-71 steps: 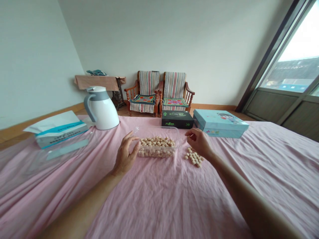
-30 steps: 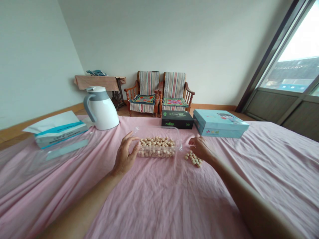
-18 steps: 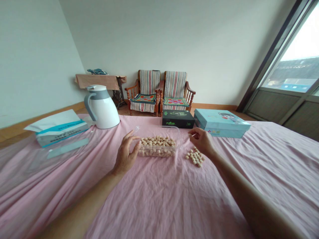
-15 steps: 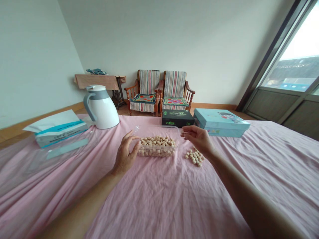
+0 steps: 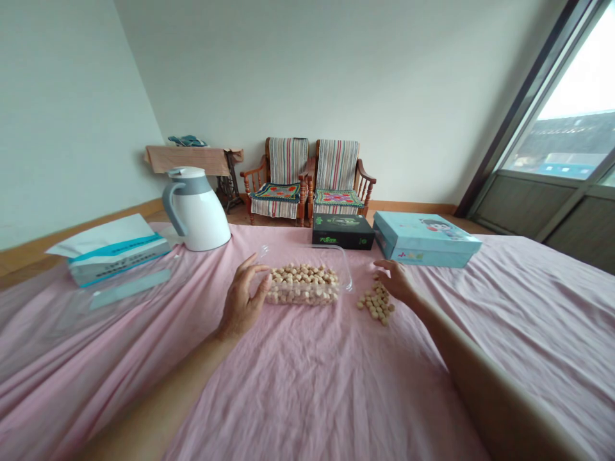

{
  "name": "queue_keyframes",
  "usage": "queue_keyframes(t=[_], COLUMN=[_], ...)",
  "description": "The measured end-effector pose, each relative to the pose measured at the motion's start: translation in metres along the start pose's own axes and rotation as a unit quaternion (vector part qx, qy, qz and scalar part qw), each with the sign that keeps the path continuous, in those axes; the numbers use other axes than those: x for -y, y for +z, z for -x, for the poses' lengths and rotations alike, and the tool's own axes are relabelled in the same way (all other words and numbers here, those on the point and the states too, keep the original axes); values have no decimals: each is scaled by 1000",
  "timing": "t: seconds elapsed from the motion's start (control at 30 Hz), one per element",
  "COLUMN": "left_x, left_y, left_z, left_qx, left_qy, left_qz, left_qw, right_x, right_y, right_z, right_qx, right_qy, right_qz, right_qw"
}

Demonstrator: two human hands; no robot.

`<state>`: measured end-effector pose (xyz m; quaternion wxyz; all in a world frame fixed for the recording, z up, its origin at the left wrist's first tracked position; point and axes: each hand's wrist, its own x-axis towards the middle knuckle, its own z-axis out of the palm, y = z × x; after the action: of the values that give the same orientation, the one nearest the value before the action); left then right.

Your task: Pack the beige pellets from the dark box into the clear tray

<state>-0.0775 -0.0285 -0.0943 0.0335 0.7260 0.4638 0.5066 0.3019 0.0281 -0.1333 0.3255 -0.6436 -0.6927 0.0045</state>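
A clear plastic container [image 5: 344,269] on the pink cloth holds several small tan round pieces. My left hand [image 5: 241,299] rests on the cloth against the container's left end, fingers stretched and apart, holding nothing. A loose pile of the same tan pieces [image 5: 376,303] lies on the cloth to the right of the container. My right hand [image 5: 396,280] is low at the far right edge of that pile, its fingers drawn together and pointing left at the pieces. Whether a piece sits between the fingertips is hidden.
The pink cloth [image 5: 312,384] covers the whole surface. A white and grey jug [image 5: 195,209] and a white and blue tissue pack [image 5: 111,248] stand at the back left. A black box [image 5: 342,231] and a light blue box [image 5: 423,239] lie behind the container. Two wooden chairs [image 5: 310,181] stand by the far wall.
My right hand dropped to the pile, rose with a small piece toward the container's right end, then came back down to the pile. My left hand stayed at the container.
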Motion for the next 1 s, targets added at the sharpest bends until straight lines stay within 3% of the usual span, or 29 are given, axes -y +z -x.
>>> queue_keyframes(t=[0.3,0.37,0.53,0.67,0.77,1.0], left_x=[1,2,2,1,1,1], left_y=[1,1,1,2,2,0], left_z=[1,1,1,1,1,0], left_qx=[-2,-2,-4,-7,-8,-2], left_qy=[3,2,1,3,3,3], left_qz=[2,2,5,3,4,3], left_qw=[1000,1000,1000,1000,1000,1000], right_x=[12,19,45,58,55,51], right_y=[14,9,-23,-41,-33,3], right_z=[2,2,-2,-4,-1,15], right_qx=[110,91,-39,-47,-23,123], right_qy=[-35,-30,44,4,-28,-80], right_qz=[-32,-39,-73,-133,-81,43], right_qw=[993,995,996,990,996,988])
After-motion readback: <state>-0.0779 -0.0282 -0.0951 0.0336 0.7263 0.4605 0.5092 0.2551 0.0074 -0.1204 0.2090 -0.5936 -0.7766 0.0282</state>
